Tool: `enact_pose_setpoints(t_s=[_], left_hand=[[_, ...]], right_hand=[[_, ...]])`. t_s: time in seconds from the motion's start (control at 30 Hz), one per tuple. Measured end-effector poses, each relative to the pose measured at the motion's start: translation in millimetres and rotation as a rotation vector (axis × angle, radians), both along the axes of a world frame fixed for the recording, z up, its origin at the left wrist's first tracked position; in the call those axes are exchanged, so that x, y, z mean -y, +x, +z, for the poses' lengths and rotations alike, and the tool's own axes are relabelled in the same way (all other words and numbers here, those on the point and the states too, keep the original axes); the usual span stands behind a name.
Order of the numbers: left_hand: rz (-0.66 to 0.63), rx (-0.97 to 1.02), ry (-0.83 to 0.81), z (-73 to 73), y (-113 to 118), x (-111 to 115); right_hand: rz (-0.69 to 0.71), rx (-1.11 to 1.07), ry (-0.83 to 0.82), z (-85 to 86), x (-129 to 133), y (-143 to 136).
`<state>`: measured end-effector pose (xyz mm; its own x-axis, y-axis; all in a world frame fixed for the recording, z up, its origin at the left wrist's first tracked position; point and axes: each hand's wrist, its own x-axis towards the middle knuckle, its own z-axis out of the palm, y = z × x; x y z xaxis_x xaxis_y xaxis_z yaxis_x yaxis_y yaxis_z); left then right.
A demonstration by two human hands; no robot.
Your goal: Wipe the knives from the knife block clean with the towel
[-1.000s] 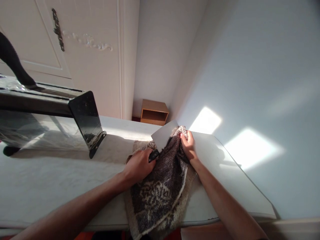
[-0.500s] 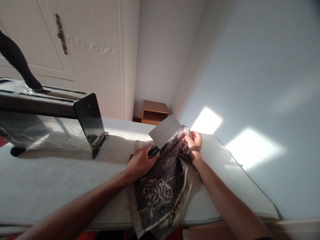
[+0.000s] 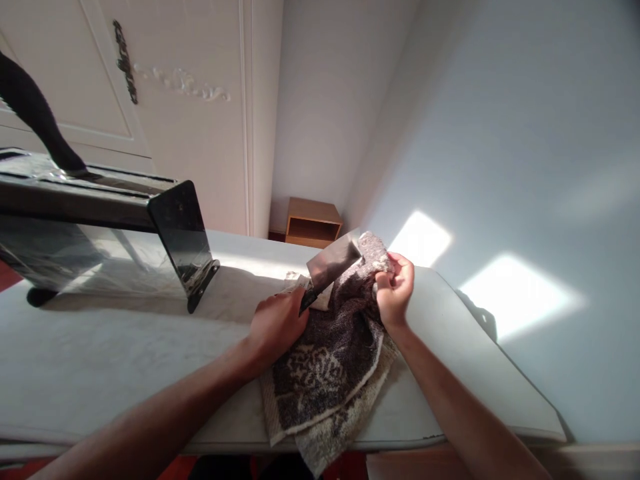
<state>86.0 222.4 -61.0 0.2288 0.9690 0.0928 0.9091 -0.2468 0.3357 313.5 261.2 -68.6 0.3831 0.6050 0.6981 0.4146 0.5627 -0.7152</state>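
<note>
My left hand [image 3: 280, 323] is wrapped round the black handle of a cleaver [image 3: 333, 263], whose broad metal blade points up and to the right. A brown and cream patterned towel [image 3: 340, 340] hangs from my right hand [image 3: 397, 287], which is closed on its bunched upper part. The towel's top fold stands right beside the blade's far end; whether they touch I cannot tell. Its lower part lies over the white tabletop and droops past the near edge.
On the left stands a knife block [image 3: 100, 247] with clear sides, black ends and a black-handled tool in its top. The white table [image 3: 125, 360] meets a sunlit wall [image 3: 500, 167] on the right. Beyond are a white cabinet [image 3: 190, 147] and a small wooden shelf unit [image 3: 314, 220].
The cleaver's blade has tilted, so its face looks narrower and darker. My right hand has moved slightly up and right, lifting the towel's top fold past the blade's end.
</note>
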Motion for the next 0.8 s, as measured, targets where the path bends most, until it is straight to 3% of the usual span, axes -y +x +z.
enact_pose_setpoints(t_s=[0.2,0.37,0.57,0.8], left_hand=[[-0.072,-0.075,0.001,4.2,3,5],[-0.098,-0.104,0.008,6.1,4,5],[-0.12,-0.122,0.005,6.2,4,4],[-0.147,-0.11,-0.015,6.6,3,6]], right_hand=[[0.284,0.599,0.033,-5.8,18,-19],[0.375,0.836,0.122,3.1,22,-26],[0.286,0.985,0.084,1.1,20,-26],[-0.011,0.822,0.018,-1.0,10,-13]])
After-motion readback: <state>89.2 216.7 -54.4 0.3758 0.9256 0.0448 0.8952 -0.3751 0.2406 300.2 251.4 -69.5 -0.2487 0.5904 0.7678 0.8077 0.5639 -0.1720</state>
